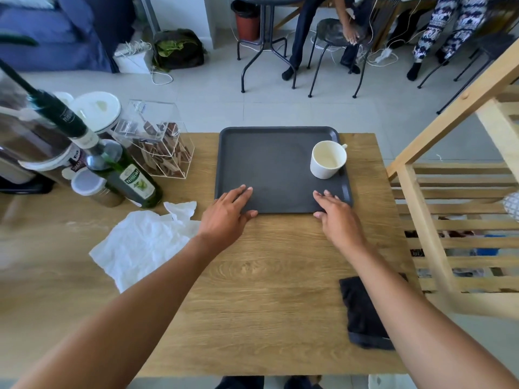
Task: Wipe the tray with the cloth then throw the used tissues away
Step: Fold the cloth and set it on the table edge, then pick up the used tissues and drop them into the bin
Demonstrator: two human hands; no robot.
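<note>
Both hands flat, holding nothing: left hand (227, 211) and right hand (338, 213) on tray (276, 161) near edge. Cloth (362, 313) lower right looks soft, floppy; I pinch middle.

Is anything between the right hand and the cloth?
Nothing visible. The right hand rests on the tray's near edge; the dark cloth lies on bare table nearer the person, partly under that forearm.

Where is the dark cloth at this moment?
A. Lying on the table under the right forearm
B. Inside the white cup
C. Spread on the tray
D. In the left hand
A: the dark cloth lies on the wooden table beneath the right forearm, while both hands rest at the tray edge.
</note>
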